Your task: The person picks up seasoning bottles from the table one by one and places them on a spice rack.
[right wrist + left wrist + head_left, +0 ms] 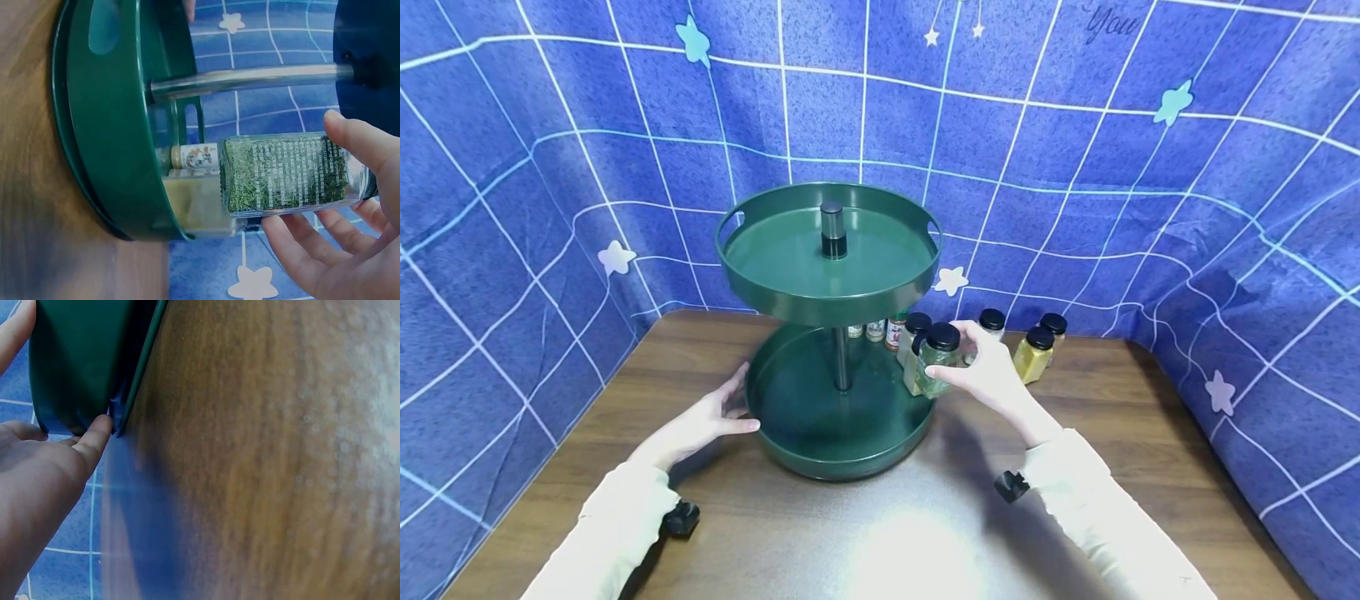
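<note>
A two-tier green turntable rack stands on the table, with an upper tray (775, 254) and a lower tray (808, 417) joined by a metal post (841, 358). My right hand (992, 375) pinches a clear glass jar of dried green herbs (281, 175) with a black lid, tilted over the lower tray's right rim. Beside it in that tray stand a jar of pale yellowish powder (203, 197) and several small labelled bottles (875, 330). My left hand (700, 427) touches the lower tray's left side, thumb and fingers spread along the wall.
To the right of the rack, several black-lidded jars stand on the wooden table (1112, 433), among them a yellow one (1033, 357). A blue cloth (1000, 125) with white grid lines and stars hangs behind and along both sides. Bright glare lies near the table's front.
</note>
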A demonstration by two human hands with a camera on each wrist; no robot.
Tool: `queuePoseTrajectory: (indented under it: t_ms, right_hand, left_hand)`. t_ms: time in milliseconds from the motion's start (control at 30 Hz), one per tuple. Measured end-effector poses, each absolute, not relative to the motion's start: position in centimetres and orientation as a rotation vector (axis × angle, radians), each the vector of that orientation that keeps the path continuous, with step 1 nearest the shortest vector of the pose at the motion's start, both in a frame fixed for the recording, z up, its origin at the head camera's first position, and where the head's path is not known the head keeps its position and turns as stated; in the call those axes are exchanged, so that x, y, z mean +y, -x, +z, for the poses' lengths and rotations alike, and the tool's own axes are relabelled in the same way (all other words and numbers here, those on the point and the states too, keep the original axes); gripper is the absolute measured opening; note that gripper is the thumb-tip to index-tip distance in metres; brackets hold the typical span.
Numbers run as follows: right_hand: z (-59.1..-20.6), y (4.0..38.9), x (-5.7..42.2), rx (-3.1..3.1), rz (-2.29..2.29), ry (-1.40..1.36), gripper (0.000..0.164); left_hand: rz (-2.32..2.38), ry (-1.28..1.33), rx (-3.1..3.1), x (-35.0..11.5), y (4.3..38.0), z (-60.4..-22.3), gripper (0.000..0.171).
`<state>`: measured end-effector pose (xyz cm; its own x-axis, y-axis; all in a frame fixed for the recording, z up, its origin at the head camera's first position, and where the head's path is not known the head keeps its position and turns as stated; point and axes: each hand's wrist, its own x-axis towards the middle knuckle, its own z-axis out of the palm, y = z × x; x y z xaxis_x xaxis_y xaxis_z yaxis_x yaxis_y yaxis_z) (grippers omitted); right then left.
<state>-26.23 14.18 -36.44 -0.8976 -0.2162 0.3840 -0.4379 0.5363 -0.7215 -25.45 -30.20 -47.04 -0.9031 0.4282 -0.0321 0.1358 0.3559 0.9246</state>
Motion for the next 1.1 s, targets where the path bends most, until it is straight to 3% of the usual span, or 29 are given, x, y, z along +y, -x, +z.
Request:
queuePoseTrajectory:
  t_ms: [1100]
  right_hand:
    - [-39.9, 26.3, 11.7, -2.538, 1.37, -0.526, 0.066]
  left_hand:
    - [1.597, -0.494, 2.332, -30.2, 25.7, -47.3, 0.104]
